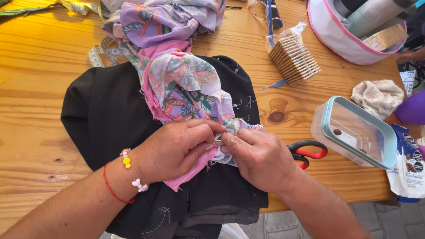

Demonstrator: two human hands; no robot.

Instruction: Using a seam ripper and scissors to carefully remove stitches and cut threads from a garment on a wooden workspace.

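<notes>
Fingertips (pixel 211 142) of both hands, left hand (pixel 175 150) and right hand (pixel 261 157), pinch the floral fabric (pixel 186 88) edge at centre, steadying it over black cloth (pixel 102 119); scissors (pixel 307 152) lie at three o'clock.

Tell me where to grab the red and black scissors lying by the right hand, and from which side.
Take the red and black scissors by the handle loops, coming from the right. Only the loops show, pointing toward the clear lidded plastic box; the blades lie hidden under the right hand, so that end seems unreachable.
</notes>
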